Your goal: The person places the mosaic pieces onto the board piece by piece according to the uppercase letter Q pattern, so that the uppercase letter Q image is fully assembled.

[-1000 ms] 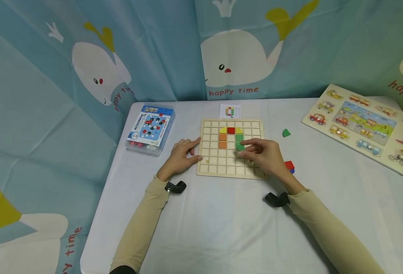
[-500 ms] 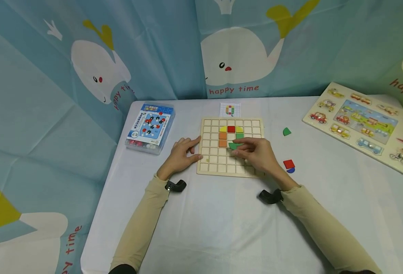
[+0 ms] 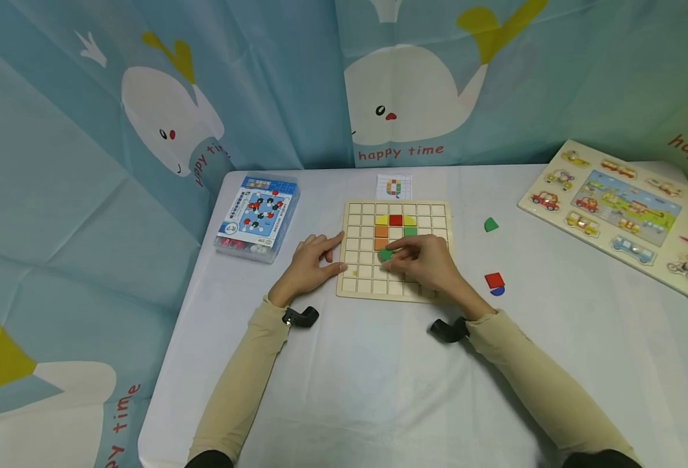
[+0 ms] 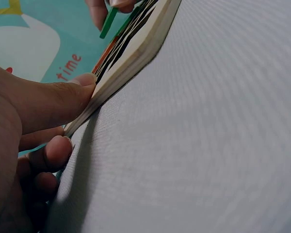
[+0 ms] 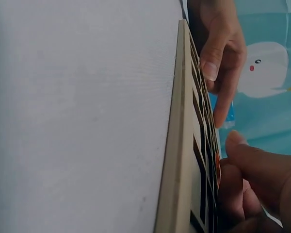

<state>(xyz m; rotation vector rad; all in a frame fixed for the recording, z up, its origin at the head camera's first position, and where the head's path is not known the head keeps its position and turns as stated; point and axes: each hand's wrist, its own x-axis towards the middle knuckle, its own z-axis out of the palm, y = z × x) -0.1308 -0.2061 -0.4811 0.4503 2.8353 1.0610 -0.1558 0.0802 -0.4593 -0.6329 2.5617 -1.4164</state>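
A wooden grid board (image 3: pixel 362 286) lies on the white table. Near its top, yellow corner pieces flank a red square (image 3: pixel 395 220); two orange squares (image 3: pixel 381 238) run down the left and a green square (image 3: pixel 410 231) sits on the right. Thumb and index finger of my left hand (image 3: pixel 308 265) touch the board's left edge, spread apart. My right hand (image 3: pixel 422 261) pinches a small green piece with a rounded edge (image 3: pixel 386 254) just below the lower orange square. In the left wrist view that green piece (image 4: pixel 108 23) shows edge-on above the board.
A small pattern card (image 3: pixel 394 187) lies behind the board. Right of it are a loose green piece (image 3: pixel 491 225), a red square piece (image 3: pixel 494 280) and a blue rounded piece (image 3: pixel 497 291). A boxed set (image 3: pixel 258 218) stands at left, a vehicle puzzle board (image 3: pixel 618 214) at right.
My right hand has carried the green piece leftward across the board, from under the green square to below the orange squares. My left hand has stayed at the board's edge.
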